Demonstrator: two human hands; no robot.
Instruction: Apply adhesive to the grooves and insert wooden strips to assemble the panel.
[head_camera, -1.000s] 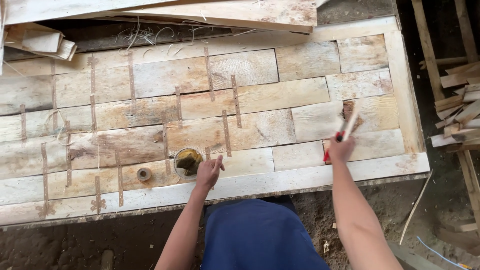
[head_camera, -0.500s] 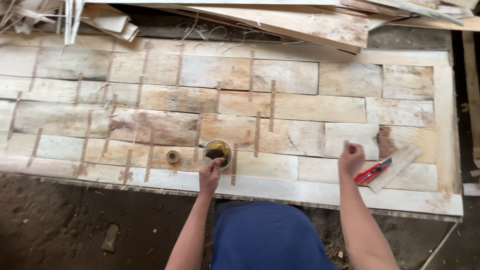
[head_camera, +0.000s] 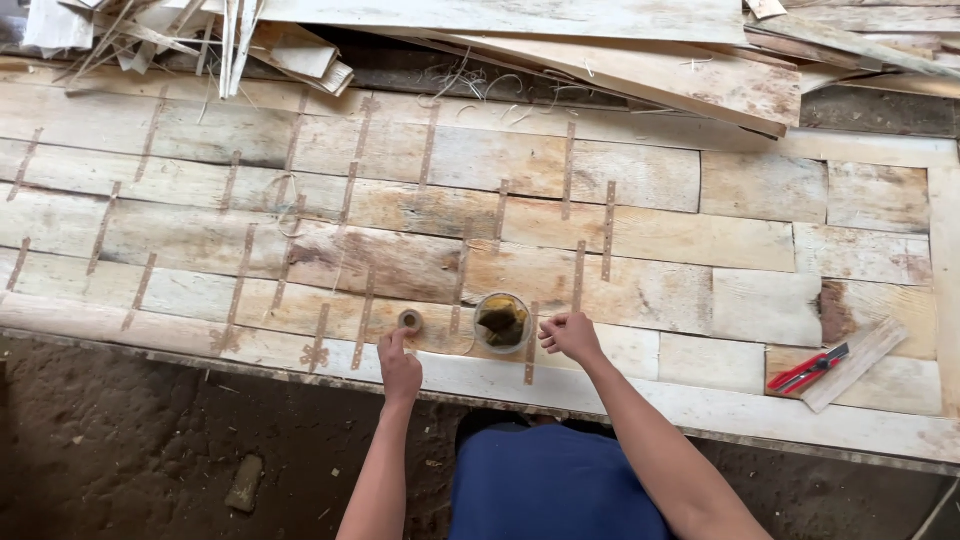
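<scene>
Scrap wood strips (head_camera: 200, 40) lie heaped at the far left of the desk (head_camera: 700, 400), whose top is a patchwork of pale veneer pieces joined by brown tape strips. Near the front edge, the left hand (head_camera: 400, 368) rests one fingertip on a small tape roll (head_camera: 410, 320), its other fingers curled together, just left of a round jar (head_camera: 502, 322). The right hand (head_camera: 570, 335), just right of the jar, has its fingers pinched together, while a red utility knife (head_camera: 808, 368) lies well apart on a wood strip.
</scene>
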